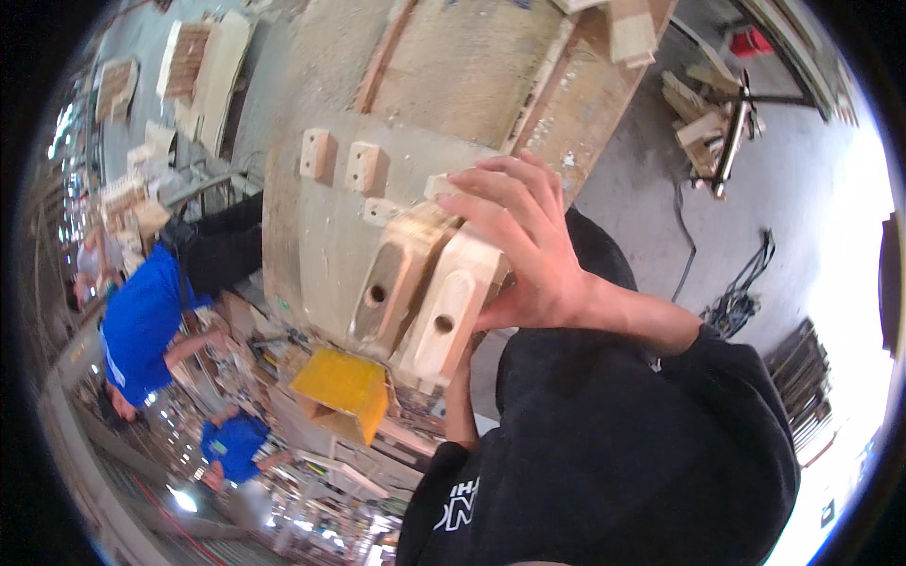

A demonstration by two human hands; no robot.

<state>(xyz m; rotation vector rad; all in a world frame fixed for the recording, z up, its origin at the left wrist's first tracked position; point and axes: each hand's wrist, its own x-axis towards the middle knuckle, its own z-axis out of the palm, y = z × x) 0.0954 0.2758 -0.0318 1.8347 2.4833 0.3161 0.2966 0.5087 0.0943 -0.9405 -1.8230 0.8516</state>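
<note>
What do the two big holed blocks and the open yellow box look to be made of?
Right block: apparently bare wood, pale and matte, no visible varnish.
Left block: also wood, seemingly unfinished, with a browner face.
Yellow box: opaque yellow, possibly painted; wood, metal or plastic, I can't tell.

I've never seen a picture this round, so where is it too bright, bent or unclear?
Head view: glare whitens the far right; surroundings curve toward the black rim; the right hand and large blocks look fairly clear.
</note>
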